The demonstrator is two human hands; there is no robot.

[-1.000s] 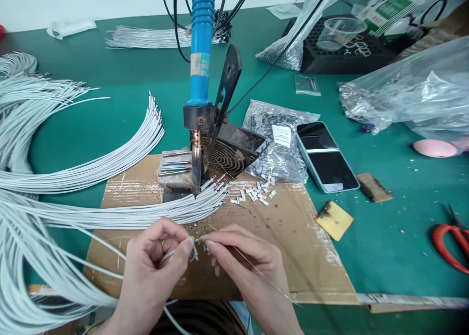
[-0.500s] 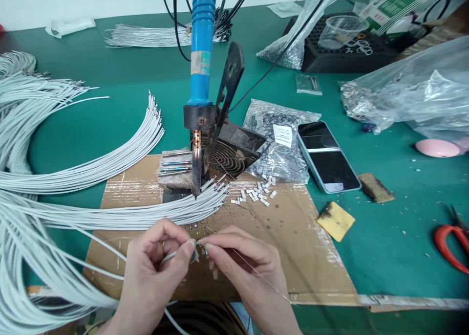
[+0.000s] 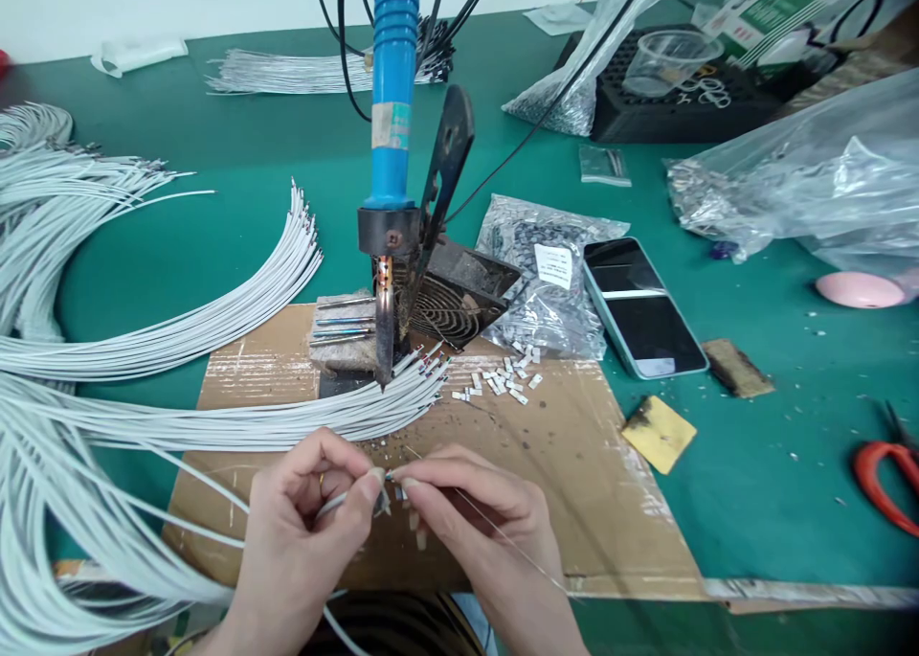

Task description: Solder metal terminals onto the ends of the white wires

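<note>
My left hand (image 3: 308, 522) is closed, thumb and forefinger pinching a white cable (image 3: 332, 505) close to its end. Facing it, my right hand (image 3: 481, 522) is closed too, its fingertips meeting at the tiny coloured wire tips of that cable. A thin strand of solder wire (image 3: 511, 541) runs through the right fingers, its free end poking out above them. Small pale pieces show below the fingertips, too hidden to make out. Just above both hands hangs a soldering iron (image 3: 386, 321) with a blue handle, tip down, clamped in a stand. The cable's exact tip is partly covered by fingers.
Bundled white cables (image 3: 215, 426) lie under the iron's tip and fill the left side. Small white connectors (image 3: 503, 383) are scattered on the cardboard (image 3: 574, 493). Rightward are a phone (image 3: 646, 306), a yellow sponge (image 3: 659, 434) and red-handled scissors (image 3: 886, 479). A fan (image 3: 456, 302) stands behind the iron.
</note>
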